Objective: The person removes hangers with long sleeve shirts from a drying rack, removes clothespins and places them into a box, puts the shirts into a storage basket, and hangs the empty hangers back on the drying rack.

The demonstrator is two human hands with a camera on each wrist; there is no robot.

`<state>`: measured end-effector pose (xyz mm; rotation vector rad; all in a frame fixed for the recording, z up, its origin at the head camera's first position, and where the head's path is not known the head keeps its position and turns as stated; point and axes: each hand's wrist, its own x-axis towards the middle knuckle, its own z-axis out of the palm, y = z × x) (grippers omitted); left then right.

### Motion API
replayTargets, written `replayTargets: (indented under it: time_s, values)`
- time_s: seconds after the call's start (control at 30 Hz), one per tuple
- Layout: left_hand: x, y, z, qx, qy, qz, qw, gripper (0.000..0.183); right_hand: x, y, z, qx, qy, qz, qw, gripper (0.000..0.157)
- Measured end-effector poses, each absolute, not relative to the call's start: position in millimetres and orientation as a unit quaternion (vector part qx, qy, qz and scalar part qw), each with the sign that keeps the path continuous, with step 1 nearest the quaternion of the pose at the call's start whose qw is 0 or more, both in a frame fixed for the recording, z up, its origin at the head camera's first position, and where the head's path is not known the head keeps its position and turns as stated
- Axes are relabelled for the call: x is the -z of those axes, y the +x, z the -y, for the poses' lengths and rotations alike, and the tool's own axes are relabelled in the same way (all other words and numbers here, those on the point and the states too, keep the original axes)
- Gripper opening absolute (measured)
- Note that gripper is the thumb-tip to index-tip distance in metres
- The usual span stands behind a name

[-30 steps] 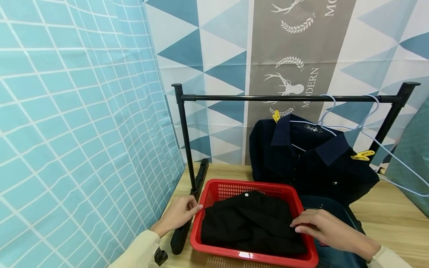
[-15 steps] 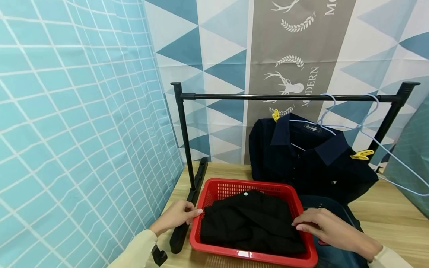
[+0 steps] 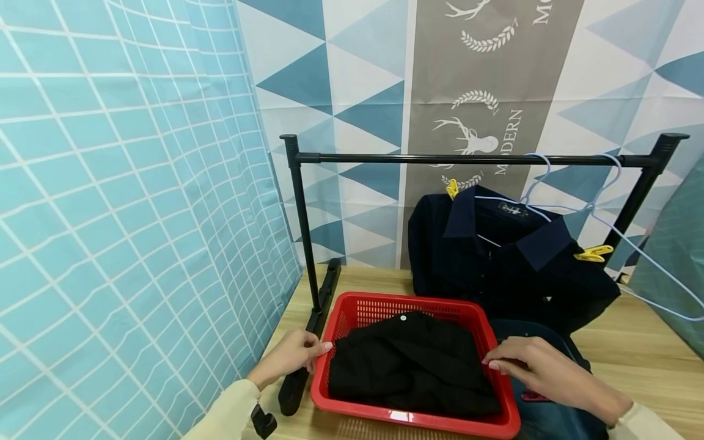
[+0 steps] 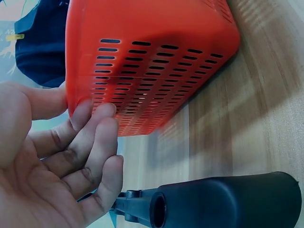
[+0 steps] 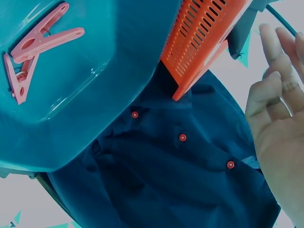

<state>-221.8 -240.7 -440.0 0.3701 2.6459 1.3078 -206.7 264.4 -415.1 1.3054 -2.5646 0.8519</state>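
Head view: Two hands at a red basket of black clothing, beneath a rack

A person's left hand (image 3: 291, 357) grasps the left rim of a red plastic basket (image 3: 374, 411), thumb over the edge; the left wrist view shows the other fingers bent against the slotted outer wall. The right hand (image 3: 541, 370) is at the opposite rim with its fingers loosely bent and nothing visible in them. Whether its fingertips touch the rim or the cloth, I cannot tell.

Inside the basket lies a bunched black garment (image 3: 418, 366), with one small white button (image 3: 403, 318) near its top edge. The basket sits on a wood-grain table (image 3: 649, 366), just beside the black foot (image 3: 294, 391) of a clothes rack.

To the right of the basket, partly under the right hand, is a blue basin (image 5: 95, 123); the right wrist view shows pink clips (image 5: 52, 40) lying in it.

Behind the basket, a navy collared shirt (image 3: 451, 256) hangs from the rack's black rail (image 3: 396, 159), with a yellow clip (image 3: 594, 253) near one shoulder and another near the other. Two pale blue hangers (image 3: 592, 207) hook over the rail's right part. Blue gridded cloth (image 3: 121, 214) covers the left side; triangle-patterned cloth (image 3: 363, 55) hangs behind.
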Motion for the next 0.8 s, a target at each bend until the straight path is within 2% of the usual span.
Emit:
replayTargets:
  time_s: [0.2,0.5,0.63,0.8]
  values:
    - [441,-220,239,-0.449,0.111,-0.882,0.091,0.037,410,-210,-264,-0.294,0.425,0.842,0.156,0.028]
    - [442,-220,238,-0.465,0.101,-0.875,0.096,0.040,386,-219,-280,-0.249,0.357,0.840,0.324,0.043]
    - [444,-221,239,-0.466,0.095,-0.874,0.098,0.040,377,-223,-296,-0.237,0.302,0.837,0.389,0.040]
    - [446,-222,240,-0.469,0.091,-0.873,0.098,0.040,372,-231,-319,-0.225,0.216,0.836,0.450,0.024]
